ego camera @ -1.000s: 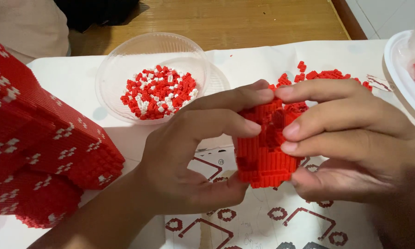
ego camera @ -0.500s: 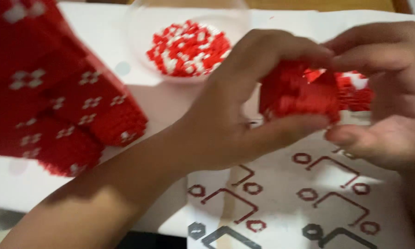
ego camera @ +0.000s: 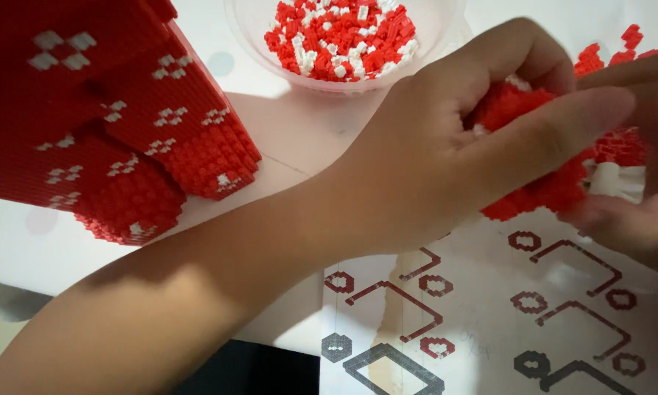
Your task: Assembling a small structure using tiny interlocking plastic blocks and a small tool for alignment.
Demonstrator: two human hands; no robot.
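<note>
A: Far left of the frame, a big red brick model [ego camera: 102, 117] with white flecks stands on the white worktop [ego camera: 21, 241]. Top centre, a clear bowl [ego camera: 234, 18] of loose red and white bricks.

B: Centre now: the left hand [ego camera: 446, 161], grip curled tight round a small red brick block [ego camera: 541, 186], thumb stretched across its front.

A: And the block lies just right of that palm, pinned between both hands?

B: Yes. At the right edge, the right hand [ego camera: 636, 212] cups it from below; its fingers are half out of frame, so I cannot tell their closure. A patterned sheet [ego camera: 490, 322] lies underneath.
</note>
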